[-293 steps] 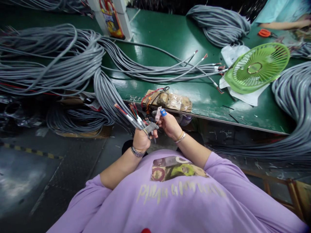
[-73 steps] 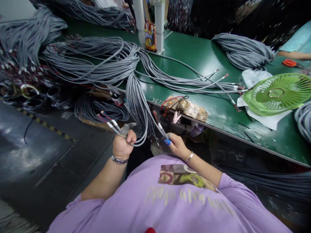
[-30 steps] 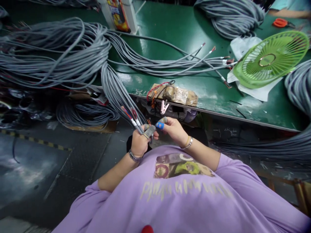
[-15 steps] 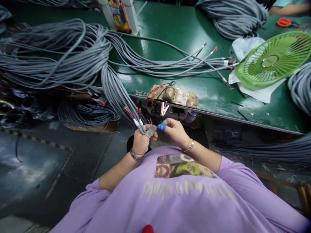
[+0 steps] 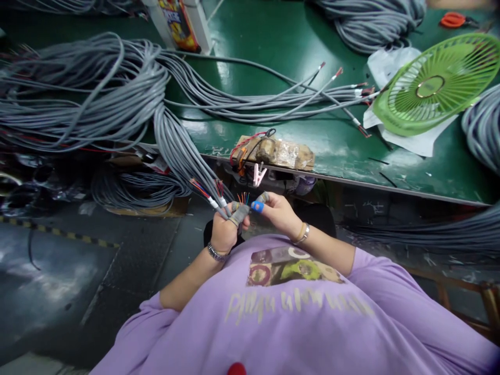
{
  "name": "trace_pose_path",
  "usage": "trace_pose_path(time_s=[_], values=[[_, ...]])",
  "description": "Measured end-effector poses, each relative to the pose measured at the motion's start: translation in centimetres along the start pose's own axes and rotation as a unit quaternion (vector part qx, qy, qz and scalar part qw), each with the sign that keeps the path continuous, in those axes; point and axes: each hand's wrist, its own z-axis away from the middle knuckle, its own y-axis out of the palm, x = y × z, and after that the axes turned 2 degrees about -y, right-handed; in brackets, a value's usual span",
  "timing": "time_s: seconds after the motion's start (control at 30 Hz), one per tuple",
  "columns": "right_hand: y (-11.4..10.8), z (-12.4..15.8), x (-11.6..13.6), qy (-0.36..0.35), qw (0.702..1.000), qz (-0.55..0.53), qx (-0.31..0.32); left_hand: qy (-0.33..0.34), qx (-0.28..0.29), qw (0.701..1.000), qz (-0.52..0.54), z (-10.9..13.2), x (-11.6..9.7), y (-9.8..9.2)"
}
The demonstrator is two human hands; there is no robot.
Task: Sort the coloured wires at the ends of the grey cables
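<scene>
My left hand (image 5: 227, 232), with grey covers on its thumb and a finger, is closed around the end of a grey cable. Thin coloured wires (image 5: 244, 198) fan upward from that end, above the thumb. Beside the hand, other grey cables (image 5: 219, 209) with white bands end in red, blue and brown wires. Just right of the fanned wires is my right hand (image 5: 282, 212), its thumb wrapped in blue tape and its forefinger in a grey cover. Those two fingertips are pressed together; whatever they pinch is too small to make out.
A big bundle of grey cables (image 5: 117, 94) covers the left of the green table (image 5: 250, 31). Near the table edge are a taped wooden block (image 5: 287, 153) and a pink clip (image 5: 258, 175). A green fan (image 5: 433, 86) and orange-handled pliers (image 5: 453, 20) are on the right.
The thin wires by my left hand are now fanned out more and show more colours. My right fingertips have come slightly away from them. The view has shifted a little.
</scene>
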Motion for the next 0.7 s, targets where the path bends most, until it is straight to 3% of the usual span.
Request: trace_pose_path(time_s=[0.2, 0.43, 0.7], values=[[-0.4, 0.1, 0.2, 0.012, 0.999, 0.002, 0.032, -0.010, 0.015, 1.000, 0.021, -0.2, -0.6, -0.1], [0.2, -0.7, 1.3, 0.039, 0.998, -0.005, 0.051, -0.005, 0.054, 0.998, -0.034, 0.0, -0.6, -0.4], [1.1, -0.3, 0.3, 0.030, 0.998, -0.052, -0.015, -0.004, 0.030, 0.999, -0.021, 0.3, -0.2, -0.3]])
